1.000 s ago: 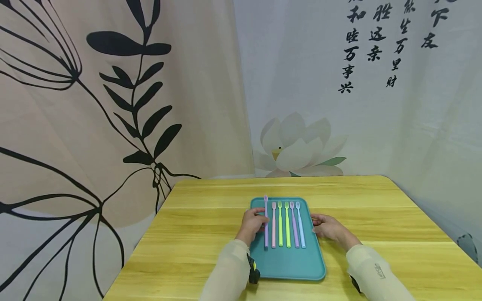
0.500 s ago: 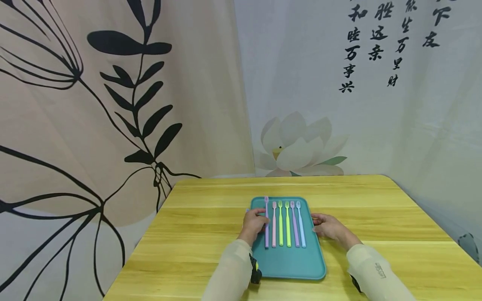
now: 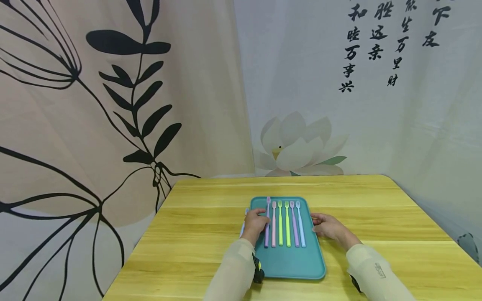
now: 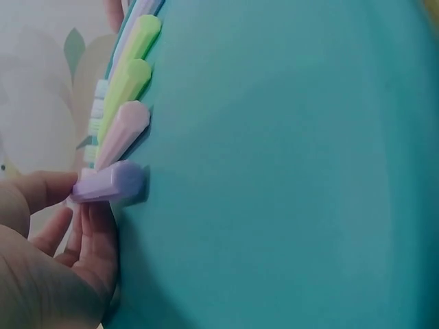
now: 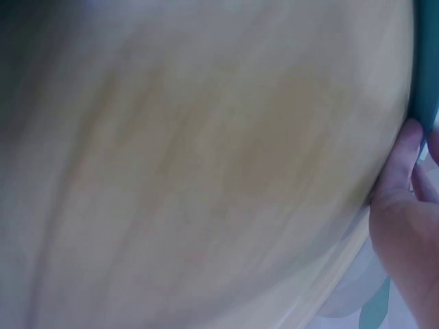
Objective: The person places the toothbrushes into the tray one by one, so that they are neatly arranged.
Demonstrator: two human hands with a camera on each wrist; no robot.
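Observation:
My left hand (image 3: 255, 225) pinches the leftmost purple toothbrush (image 3: 267, 234) between thumb and fingers, at the left side of a teal tray (image 3: 290, 265). In the left wrist view the purple toothbrush (image 4: 113, 181) has its handle end toward the camera, with the thumb above it and fingers below. To its right on the tray lie a pink toothbrush (image 3: 273, 230), two yellow-green toothbrushes (image 3: 280, 230), another purple toothbrush (image 3: 295, 230) and a blue toothbrush (image 3: 301, 230), side by side. My right hand (image 3: 333, 229) touches the tray's right rim with thumb and fingertips.
Left of the tray, another light-blue toothbrush (image 3: 242, 230) is partly hidden by my left hand. All stands on a yellow wooden table (image 3: 196, 234). A printed curtain (image 3: 211, 104) hangs behind its back edge.
My left hand has shifted slightly right with the purple toothbrush, nearer the pink one. The light-blue toothbrush left of the tray has come into view. My right hand stays at the rim.

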